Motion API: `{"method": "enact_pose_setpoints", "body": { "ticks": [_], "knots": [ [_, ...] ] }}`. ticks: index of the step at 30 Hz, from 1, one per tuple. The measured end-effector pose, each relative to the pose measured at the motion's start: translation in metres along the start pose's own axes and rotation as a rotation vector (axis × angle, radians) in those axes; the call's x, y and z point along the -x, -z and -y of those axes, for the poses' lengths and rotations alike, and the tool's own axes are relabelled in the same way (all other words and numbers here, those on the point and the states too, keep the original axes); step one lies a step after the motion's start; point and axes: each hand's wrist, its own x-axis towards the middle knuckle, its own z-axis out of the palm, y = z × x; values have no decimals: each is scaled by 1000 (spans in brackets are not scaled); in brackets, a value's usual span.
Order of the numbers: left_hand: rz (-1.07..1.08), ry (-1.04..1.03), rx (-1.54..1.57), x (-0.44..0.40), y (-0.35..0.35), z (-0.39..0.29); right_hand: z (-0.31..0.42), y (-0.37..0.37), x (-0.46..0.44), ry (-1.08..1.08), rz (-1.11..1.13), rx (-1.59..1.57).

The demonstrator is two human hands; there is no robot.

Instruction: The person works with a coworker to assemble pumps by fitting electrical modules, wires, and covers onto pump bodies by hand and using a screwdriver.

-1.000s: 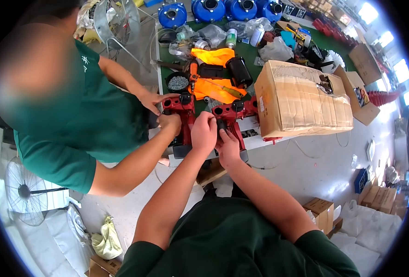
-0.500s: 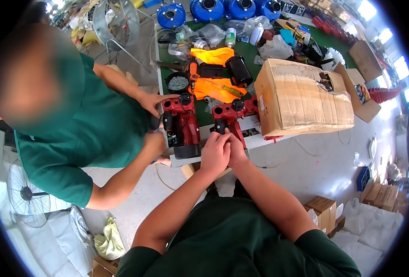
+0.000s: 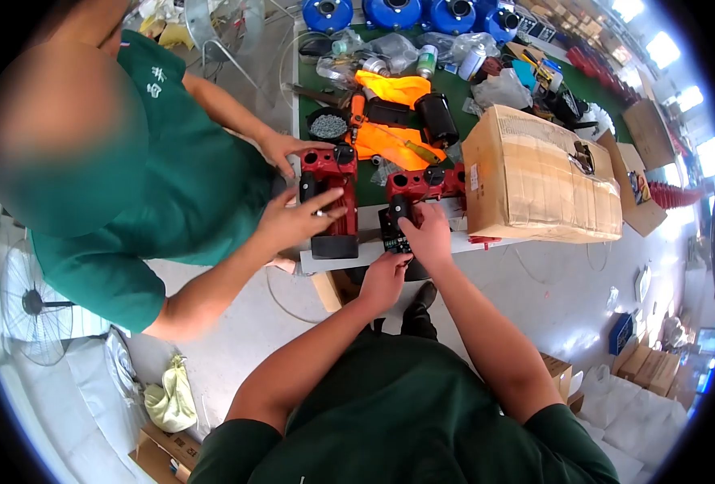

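Observation:
A red machine housing [image 3: 426, 183] with round openings sits at the table's front edge, partly behind a carton. Below it is a black cylindrical part [image 3: 399, 208], beside a black piece with a green circuit board [image 3: 391, 240]. My right hand [image 3: 432, 239] grips the cylindrical part from the right, thumb against its side. My left hand [image 3: 383, 280] is closed at the lower end of the circuit board, its fingertips pinching there; whether they also hold a small piece is hidden.
A co-worker's hands [image 3: 297, 219] are on a second red housing [image 3: 343, 210] to my left. A large taped carton [image 3: 543, 181] stands close on the right. Behind lie orange cloths [image 3: 394, 143], a bowl of screws [image 3: 328, 125], a black canister [image 3: 436, 117] and blue round housings [image 3: 391, 10].
My hands, together before at the black part, have separated: the left is lower, the right higher. The circuit board now shows. The co-worker's nearer hand has moved onto their housing.

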Motion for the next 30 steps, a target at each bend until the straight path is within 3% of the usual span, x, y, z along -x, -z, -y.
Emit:
{"method": "enact_pose_setpoints", "body": {
  "ticks": [8,15,23,26,30],
  "knots": [
    [-23,-16,-105,2,5,-15,30,-9,-14,-223,213,231],
    [59,38,-122,5,6,-16,-11,-32,-20,-222,162,59],
    [66,66,-90,6,5,-16,6,-22,-19,-380,248,-289],
    [-18,-17,-104,7,1,-12,13,-6,-25,-475,283,-396],
    [27,82,7,9,3,-14,-7,20,-37,-539,348,-485]
  ]
}}
